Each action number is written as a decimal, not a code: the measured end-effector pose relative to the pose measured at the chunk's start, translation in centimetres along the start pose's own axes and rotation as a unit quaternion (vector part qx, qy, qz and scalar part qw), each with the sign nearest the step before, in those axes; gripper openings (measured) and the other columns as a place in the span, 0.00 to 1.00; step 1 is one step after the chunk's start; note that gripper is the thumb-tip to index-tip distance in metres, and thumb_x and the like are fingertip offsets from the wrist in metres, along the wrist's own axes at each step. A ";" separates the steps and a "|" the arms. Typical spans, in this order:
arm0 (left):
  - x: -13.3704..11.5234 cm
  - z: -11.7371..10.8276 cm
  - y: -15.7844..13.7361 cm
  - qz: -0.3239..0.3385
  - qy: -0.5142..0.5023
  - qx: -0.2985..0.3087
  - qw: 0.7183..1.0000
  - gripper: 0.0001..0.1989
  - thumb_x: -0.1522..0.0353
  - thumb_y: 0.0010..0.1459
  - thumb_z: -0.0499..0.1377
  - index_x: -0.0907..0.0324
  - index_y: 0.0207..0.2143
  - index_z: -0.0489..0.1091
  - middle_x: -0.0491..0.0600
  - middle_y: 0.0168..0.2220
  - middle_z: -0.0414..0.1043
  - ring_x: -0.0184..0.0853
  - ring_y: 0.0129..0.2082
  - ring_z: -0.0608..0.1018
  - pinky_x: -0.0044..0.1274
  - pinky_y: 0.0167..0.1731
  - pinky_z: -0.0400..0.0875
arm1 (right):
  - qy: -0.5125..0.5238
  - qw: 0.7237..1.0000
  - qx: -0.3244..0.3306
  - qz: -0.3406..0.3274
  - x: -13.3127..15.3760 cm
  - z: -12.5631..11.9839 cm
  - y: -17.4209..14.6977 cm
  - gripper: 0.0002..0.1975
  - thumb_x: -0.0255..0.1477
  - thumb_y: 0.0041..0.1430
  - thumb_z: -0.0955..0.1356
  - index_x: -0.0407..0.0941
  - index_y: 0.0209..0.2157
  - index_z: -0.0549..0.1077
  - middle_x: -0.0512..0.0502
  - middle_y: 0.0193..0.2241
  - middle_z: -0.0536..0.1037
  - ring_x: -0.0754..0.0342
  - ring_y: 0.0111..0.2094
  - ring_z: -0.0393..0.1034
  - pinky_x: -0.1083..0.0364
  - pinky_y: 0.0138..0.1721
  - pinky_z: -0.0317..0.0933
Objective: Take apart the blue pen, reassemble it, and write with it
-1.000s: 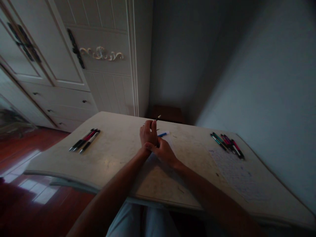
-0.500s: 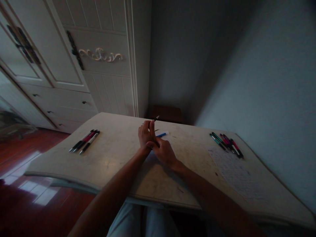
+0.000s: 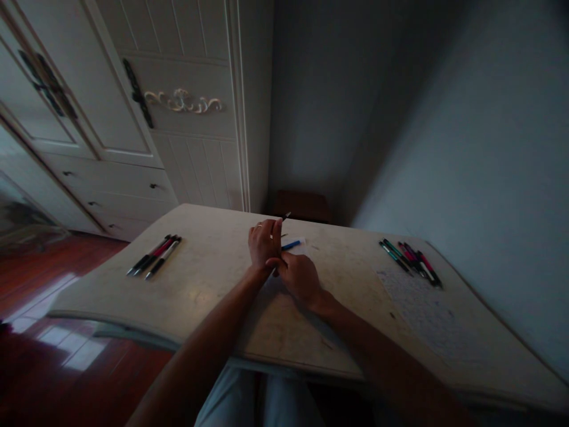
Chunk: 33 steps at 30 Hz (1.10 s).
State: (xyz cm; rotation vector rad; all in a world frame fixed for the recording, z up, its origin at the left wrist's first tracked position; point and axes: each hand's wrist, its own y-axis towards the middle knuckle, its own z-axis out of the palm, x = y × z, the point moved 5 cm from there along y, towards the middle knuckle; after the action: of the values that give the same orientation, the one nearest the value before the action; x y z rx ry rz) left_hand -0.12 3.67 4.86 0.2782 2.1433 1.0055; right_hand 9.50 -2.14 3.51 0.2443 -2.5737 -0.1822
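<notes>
At the far left, a white wardrobe [image 3: 191, 163] is seen beyond a reddish floor [image 3: 106, 356]. On the left part of the pale table [image 3: 213, 243], 3 pens [image 3: 156, 255] are laid side by side, their metal tips turned toward the near edge. Near the middle, a dark pen [image 3: 287, 216] is held in the left hand [image 3: 263, 246], whose fingers are closed around it; its pointed tip is shown past the fingertips, toward the far edge. The right hand [image 3: 303, 277] is pressed against the left at the wrist, thumb laid across; whether anything is gripped by it cannot be told. Just beyond it, a blue piece [image 3: 291, 244] is seen over a white paper slip [image 3: 303, 242]. Well to the right, a handwritten sheet [image 3: 429, 314] is laid flat, and several pens [image 3: 412, 259] are grouped at its far end, near the wall [image 3: 489, 166]
</notes>
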 end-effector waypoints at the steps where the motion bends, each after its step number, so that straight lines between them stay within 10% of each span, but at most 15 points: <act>1: 0.0 0.0 0.0 0.003 0.001 0.001 1.000 0.19 0.59 0.68 0.46 0.58 0.27 0.65 0.49 0.25 0.68 0.35 0.29 0.69 0.27 0.36 0.58 | 0.004 1.000 0.002 -0.006 0.0 0.0 0.0 0.23 0.47 0.65 0.62 0.45 0.31 0.77 0.40 0.29 0.80 0.48 0.32 0.75 0.55 0.31 0.55; 33: 0.3 0.4 -0.3 -0.007 -0.029 0.042 0.999 0.20 0.56 0.66 0.48 0.57 0.24 0.62 0.46 0.21 0.62 0.32 0.24 0.65 0.24 0.29 0.55 | 0.075 0.986 0.047 -0.141 0.3 0.0 -0.2 0.19 0.35 0.64 0.63 0.43 0.20 0.70 0.48 0.19 0.74 0.57 0.22 0.63 0.57 0.27 0.49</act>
State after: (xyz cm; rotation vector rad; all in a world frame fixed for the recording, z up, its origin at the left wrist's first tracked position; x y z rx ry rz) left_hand -0.05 3.84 4.26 0.3274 2.1356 0.8893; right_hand 9.28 -2.45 3.63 0.6341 -2.3922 -0.1403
